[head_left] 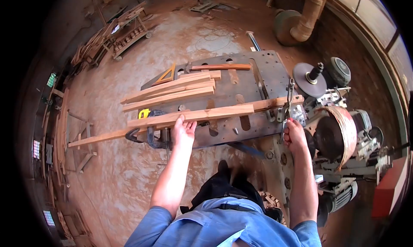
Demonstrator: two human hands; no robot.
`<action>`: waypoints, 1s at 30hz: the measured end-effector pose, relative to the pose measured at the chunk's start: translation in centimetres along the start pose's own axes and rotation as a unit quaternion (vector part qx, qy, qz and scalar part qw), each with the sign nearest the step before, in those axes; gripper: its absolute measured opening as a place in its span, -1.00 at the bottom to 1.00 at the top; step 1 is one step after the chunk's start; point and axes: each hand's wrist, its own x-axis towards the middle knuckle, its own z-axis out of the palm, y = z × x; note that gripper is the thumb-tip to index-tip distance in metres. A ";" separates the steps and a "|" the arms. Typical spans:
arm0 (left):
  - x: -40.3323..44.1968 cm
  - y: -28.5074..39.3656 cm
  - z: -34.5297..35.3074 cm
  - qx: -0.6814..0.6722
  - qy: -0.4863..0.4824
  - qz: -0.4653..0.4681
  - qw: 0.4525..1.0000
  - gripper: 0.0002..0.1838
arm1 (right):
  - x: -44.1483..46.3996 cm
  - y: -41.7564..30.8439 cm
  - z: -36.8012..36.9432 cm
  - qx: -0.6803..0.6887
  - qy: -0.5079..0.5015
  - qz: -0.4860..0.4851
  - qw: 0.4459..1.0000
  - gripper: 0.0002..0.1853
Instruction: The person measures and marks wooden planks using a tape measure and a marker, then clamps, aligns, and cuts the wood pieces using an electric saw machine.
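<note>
My left hand grips a wooden strip near its left part, with the thumb along its upper side. That strip lies against a longer wooden bar, which runs across the metal table. My right hand is closed round the handle of a metal toggle clamp at the right end of the bar. Just left of my left hand, a C-clamp sits on the table's near edge. A yellow tape measure lies beside it.
Several wooden strips lie farther back on the table, near a hammer and a wooden set square. Grinding discs and motors stand close on the right. A loaded wooden trolley is at the far left.
</note>
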 end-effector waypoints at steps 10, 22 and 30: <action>-11.5 1.9 -8.4 0.232 -0.027 -0.193 0.953 -0.58 | -10.3 6.0 -5.4 0.018 0.025 0.009 0.999 -0.75; -18.2 8.5 -13.3 0.819 -0.341 0.306 0.347 -0.44 | -20.8 11.7 -10.3 0.023 0.052 0.011 0.998 -0.93; -22.1 3.1 -8.4 0.799 -0.329 0.365 0.347 -0.54 | -25.7 13.6 -12.7 0.017 0.058 0.052 0.997 -0.93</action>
